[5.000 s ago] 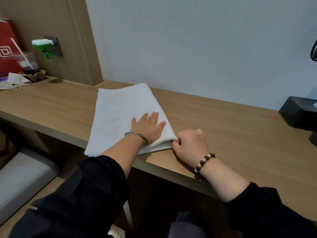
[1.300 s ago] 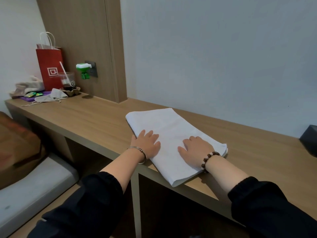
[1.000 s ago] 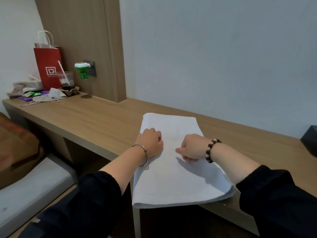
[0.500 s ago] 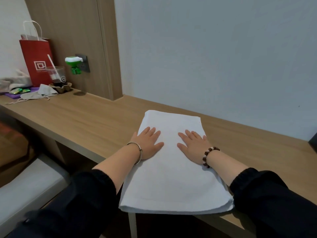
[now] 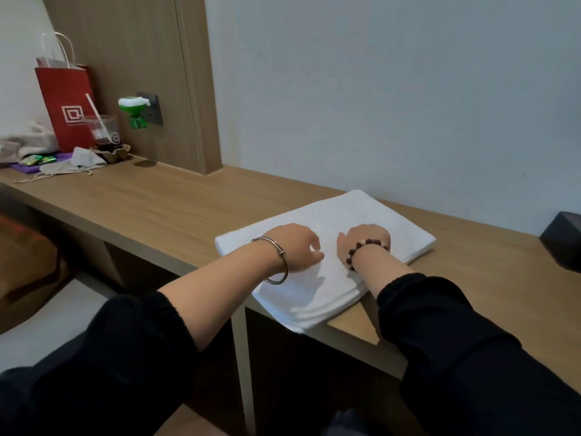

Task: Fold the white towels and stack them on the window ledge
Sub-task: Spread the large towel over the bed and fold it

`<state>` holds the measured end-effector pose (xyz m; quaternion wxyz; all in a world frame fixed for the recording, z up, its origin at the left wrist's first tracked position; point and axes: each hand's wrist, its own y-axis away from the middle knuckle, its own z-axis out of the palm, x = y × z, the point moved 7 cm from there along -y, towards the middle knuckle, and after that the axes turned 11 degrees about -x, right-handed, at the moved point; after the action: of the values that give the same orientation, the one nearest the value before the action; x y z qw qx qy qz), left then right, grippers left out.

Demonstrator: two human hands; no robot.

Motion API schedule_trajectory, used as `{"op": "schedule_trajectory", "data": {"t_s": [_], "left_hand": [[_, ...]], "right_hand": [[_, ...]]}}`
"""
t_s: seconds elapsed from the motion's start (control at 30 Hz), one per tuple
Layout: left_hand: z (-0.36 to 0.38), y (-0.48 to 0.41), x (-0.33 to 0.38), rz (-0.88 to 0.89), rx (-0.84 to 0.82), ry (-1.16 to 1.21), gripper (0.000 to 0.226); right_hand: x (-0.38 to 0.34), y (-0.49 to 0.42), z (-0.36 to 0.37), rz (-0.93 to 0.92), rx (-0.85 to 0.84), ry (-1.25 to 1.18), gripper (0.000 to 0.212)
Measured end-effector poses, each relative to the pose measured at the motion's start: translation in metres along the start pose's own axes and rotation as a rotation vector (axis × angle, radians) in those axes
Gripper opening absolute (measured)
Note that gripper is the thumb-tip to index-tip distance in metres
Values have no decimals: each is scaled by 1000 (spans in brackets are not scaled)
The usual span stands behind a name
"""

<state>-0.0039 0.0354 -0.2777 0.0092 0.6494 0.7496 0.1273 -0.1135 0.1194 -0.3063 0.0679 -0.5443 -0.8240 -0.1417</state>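
A folded white towel (image 5: 371, 221) lies on the wooden ledge (image 5: 157, 209) against the wall, set at an angle. Its near corner hangs over the front edge, and several layers show there. Both of my hands sit on the middle of the towel, close together. My left hand (image 5: 292, 243) wears a metal bangle, has its fingers curled down into the cloth and its thumb pointing right. My right hand (image 5: 366, 237), with a bead bracelet, is likewise curled on the towel. The fingertips of both hands are hidden behind the knuckles.
At the ledge's far left stand a red paper bag (image 5: 64, 102), a plastic cup with a straw (image 5: 102, 129), loose cloths (image 5: 72, 163) and a green plug-in device (image 5: 135, 111) on a wall socket. A black box (image 5: 562, 240) sits at the right. A grey cushion lies below left.
Half a second ago my hands lay flat on the towel, which ran straight toward me. Now the fingers are curled and the towel has turned at an angle on the ledge.
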Motion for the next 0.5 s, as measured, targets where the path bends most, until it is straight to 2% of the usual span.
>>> {"op": "schedule_trajectory", "data": {"t_s": [0.07,0.17,0.2,0.27,0.33,0.4,0.47,0.5], "left_hand": [[2,7,9,51,-70,-13,43],[23,10,12,93,-305,-107,65],[31,10,9,86,-339,-165,73],[38,10,0,67,-277,-259,80],[37,12,-6,59,-166,-249,70],[33,15,-10,50,-112,-218,57],[32,18,-13,44,-98,-215,50],[32,19,-15,36,-98,-210,50]], "right_hand": [[5,8,-1,-25,-21,-11,49],[14,24,3,-74,-55,-72,54],[17,31,4,-105,-50,-87,56],[19,44,6,-210,-21,-157,59],[18,56,9,-398,-31,-260,60],[15,68,17,-545,-98,-222,71],[17,72,23,-569,-102,-201,76],[19,72,22,-555,-68,-212,72]]}}
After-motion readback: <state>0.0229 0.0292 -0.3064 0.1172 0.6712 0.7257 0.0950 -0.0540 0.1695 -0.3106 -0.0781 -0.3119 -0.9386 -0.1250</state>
